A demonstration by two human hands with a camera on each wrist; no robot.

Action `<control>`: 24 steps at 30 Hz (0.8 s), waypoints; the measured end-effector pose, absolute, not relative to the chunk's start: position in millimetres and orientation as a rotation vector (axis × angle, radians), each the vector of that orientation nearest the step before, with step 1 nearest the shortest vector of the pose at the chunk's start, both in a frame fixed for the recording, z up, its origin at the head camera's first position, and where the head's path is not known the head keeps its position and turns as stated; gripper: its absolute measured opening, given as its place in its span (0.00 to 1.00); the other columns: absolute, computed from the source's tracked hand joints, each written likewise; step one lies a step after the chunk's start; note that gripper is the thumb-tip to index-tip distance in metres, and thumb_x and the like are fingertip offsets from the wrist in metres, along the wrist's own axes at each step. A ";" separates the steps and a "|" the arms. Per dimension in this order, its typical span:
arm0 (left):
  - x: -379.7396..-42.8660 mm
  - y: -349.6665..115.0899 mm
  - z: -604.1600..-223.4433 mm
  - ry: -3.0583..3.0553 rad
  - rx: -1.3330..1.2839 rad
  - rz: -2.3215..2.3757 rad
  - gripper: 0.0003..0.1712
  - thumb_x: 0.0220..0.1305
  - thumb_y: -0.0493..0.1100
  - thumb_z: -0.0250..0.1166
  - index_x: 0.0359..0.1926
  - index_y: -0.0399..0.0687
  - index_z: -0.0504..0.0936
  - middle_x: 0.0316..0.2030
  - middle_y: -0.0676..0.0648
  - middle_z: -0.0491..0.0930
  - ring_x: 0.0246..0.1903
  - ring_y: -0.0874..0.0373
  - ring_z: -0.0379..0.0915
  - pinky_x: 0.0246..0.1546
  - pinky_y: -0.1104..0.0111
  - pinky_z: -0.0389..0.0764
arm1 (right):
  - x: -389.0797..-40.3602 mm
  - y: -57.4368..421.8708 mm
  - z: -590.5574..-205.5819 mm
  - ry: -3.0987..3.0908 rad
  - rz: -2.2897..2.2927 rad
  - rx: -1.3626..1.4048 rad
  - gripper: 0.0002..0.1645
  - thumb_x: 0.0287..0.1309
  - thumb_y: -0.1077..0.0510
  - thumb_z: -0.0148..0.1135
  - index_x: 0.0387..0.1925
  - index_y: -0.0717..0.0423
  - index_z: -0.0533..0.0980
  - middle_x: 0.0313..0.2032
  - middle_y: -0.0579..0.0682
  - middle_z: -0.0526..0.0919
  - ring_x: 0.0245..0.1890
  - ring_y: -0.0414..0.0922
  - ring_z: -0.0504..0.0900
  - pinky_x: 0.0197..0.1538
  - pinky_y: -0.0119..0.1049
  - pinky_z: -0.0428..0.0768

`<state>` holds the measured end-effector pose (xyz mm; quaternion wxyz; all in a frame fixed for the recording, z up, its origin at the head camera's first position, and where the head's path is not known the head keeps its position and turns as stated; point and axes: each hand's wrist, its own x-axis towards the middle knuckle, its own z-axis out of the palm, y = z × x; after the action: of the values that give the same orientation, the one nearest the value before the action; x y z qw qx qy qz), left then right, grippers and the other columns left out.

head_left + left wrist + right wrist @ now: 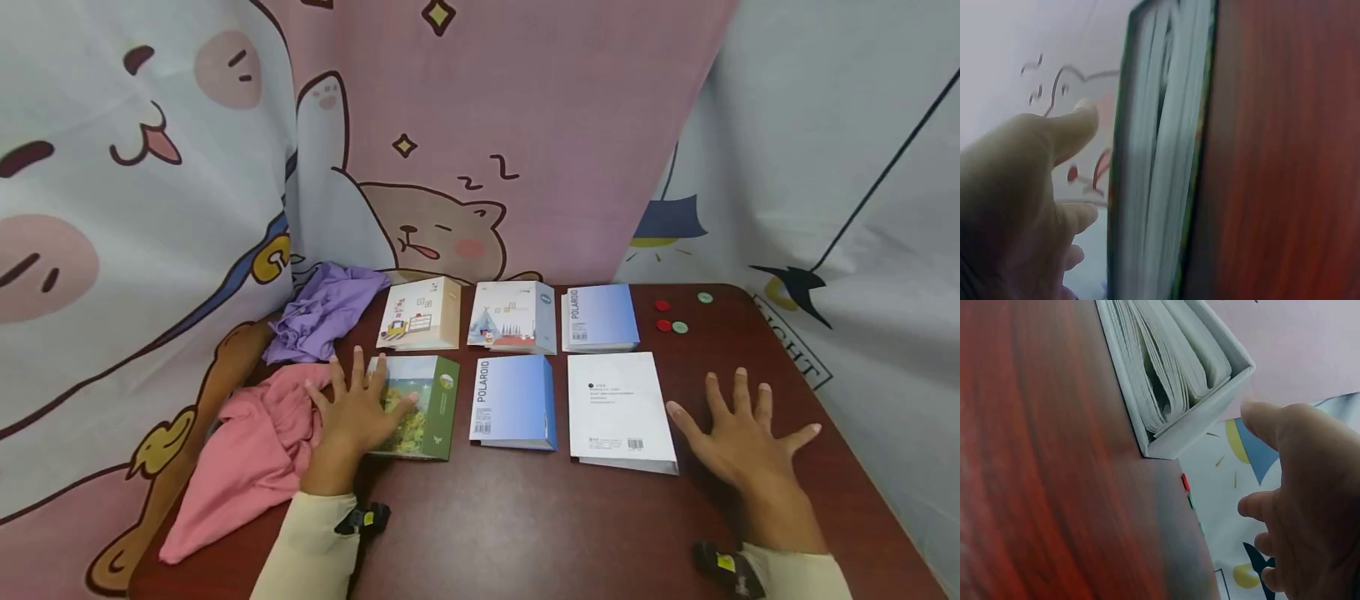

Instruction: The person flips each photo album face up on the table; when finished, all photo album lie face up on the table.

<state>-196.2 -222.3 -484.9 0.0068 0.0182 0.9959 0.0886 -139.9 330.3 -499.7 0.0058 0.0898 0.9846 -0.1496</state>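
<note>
My left hand (358, 421) is spread wide above the left part of a thick green photo album (438, 408), between it and a crumpled pink cloth (247, 458). In the left wrist view, the thumb side of that hand is near the page edges of the green album (1157, 156); contact cannot be made out. My right hand (738, 450), fingers fanned out, is just right of a white album (618, 417) with small print and a barcode. The right wrist view shows the white album's pages (1166, 362) and that hand (1310, 494) apart from it. Neither hand holds anything.
A blue Polaroid album (510, 404) lies between the green and white ones. Behind are a cream album (416, 317), a tent-picture album (506, 317) and another blue album (603, 317). Red and green discs (663, 326) lie back right; a purple cloth (326, 308) lies back left.
</note>
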 end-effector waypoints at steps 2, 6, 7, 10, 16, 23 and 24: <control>-194.4 -208.3 -481.7 3.135 0.108 0.246 0.59 0.71 0.85 0.48 0.89 0.57 0.52 0.89 0.36 0.36 0.86 0.24 0.23 0.72 0.14 0.29 | -142.9 331.2 -499.6 3.090 -0.474 0.257 0.66 0.71 0.15 0.36 0.88 0.59 0.44 0.85 0.74 0.30 0.83 0.80 0.27 0.61 0.97 0.23; -189.2 -172.0 -477.5 3.178 0.280 0.199 0.58 0.69 0.85 0.50 0.89 0.62 0.55 0.89 0.38 0.45 0.87 0.24 0.32 0.74 0.15 0.36 | -152.6 334.8 -499.6 3.088 -0.531 0.155 0.62 0.75 0.18 0.36 0.88 0.58 0.44 0.86 0.73 0.30 0.84 0.79 0.30 0.62 0.96 0.24; -188.0 -161.5 -475.2 3.180 0.331 0.208 0.58 0.69 0.85 0.51 0.89 0.62 0.55 0.89 0.38 0.45 0.86 0.24 0.34 0.74 0.16 0.36 | -155.6 336.1 -499.7 3.078 -0.566 0.124 0.61 0.77 0.20 0.37 0.88 0.58 0.44 0.86 0.72 0.31 0.85 0.78 0.31 0.63 0.96 0.24; -185.8 -129.2 -469.4 3.166 0.485 0.207 0.58 0.69 0.85 0.51 0.89 0.64 0.53 0.90 0.40 0.45 0.86 0.25 0.37 0.76 0.17 0.37 | -165.9 340.6 -499.8 3.029 -0.675 0.034 0.57 0.80 0.24 0.39 0.88 0.58 0.44 0.86 0.73 0.35 0.85 0.77 0.34 0.66 0.94 0.25; -180.9 -67.0 -457.4 3.082 0.737 0.174 0.56 0.72 0.83 0.52 0.90 0.64 0.51 0.90 0.42 0.41 0.88 0.29 0.34 0.80 0.23 0.42 | -187.4 349.2 -501.2 2.928 -0.822 -0.128 0.55 0.81 0.31 0.49 0.88 0.60 0.45 0.85 0.75 0.46 0.85 0.77 0.43 0.74 0.89 0.38; -170.4 -9.3 -455.4 3.042 0.950 0.262 0.53 0.74 0.78 0.57 0.89 0.60 0.56 0.88 0.38 0.53 0.86 0.30 0.49 0.80 0.31 0.61 | -208.2 363.1 -509.1 2.893 -0.950 -0.247 0.50 0.80 0.40 0.59 0.88 0.57 0.52 0.81 0.76 0.59 0.78 0.80 0.59 0.73 0.84 0.60; -168.6 -2.2 -456.5 3.034 0.981 0.271 0.53 0.74 0.77 0.58 0.88 0.60 0.57 0.87 0.38 0.54 0.85 0.31 0.52 0.80 0.33 0.63 | -210.1 365.7 -509.9 2.883 -0.972 -0.266 0.48 0.81 0.42 0.59 0.87 0.57 0.53 0.80 0.76 0.60 0.78 0.80 0.59 0.72 0.84 0.60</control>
<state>-168.6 -2.2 -456.5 -0.0292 0.3063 0.9477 0.0845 -210.1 365.7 -509.9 0.0436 -0.0869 0.9431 -0.3179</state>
